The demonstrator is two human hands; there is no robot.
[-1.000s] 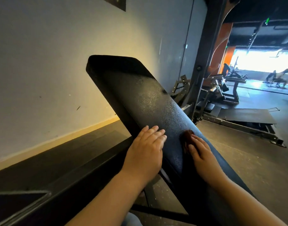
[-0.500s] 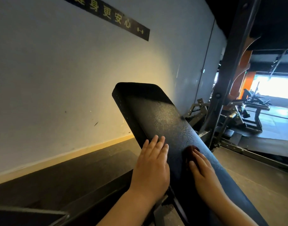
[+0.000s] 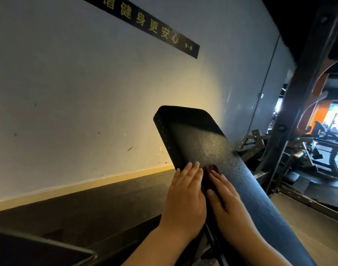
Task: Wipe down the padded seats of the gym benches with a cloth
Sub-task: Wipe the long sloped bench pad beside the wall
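Bench pad (image 3: 206,143) — long, narrow, black, with rounded corners and a pebbled vinyl skin that catches a grainy sheen near its upper end; it slopes up and away from the viewer, its head end set against the wall (image 3: 72,96). A row of small studs or stitch marks runs down its left side face. Cloth (image 3: 212,169): small, dark reddish-brown, soft-looking, bunched into a wad on the pad's middle, mostly hidden under the right hand (image 3: 224,196). Right hand lies flat on the pad, fingers straight and together, pressing the cloth down, fingertips just short of the wad's far edge. Left hand (image 3: 185,196) rests palm-down on the pad's left edge just beside the right, fingers straight and close together, holding nothing. Wall is matte, pale, scuffed with small dark marks; a tan skirting strip (image 3: 91,184) runs along its base. High on it, a slim black sign (image 3: 145,24) with gold characters. Floor (image 3: 87,210) beside the pad is dark and dull. To the right — a dark steel upright (image 3: 306,89), with more machines (image 3: 321,148) behind it.
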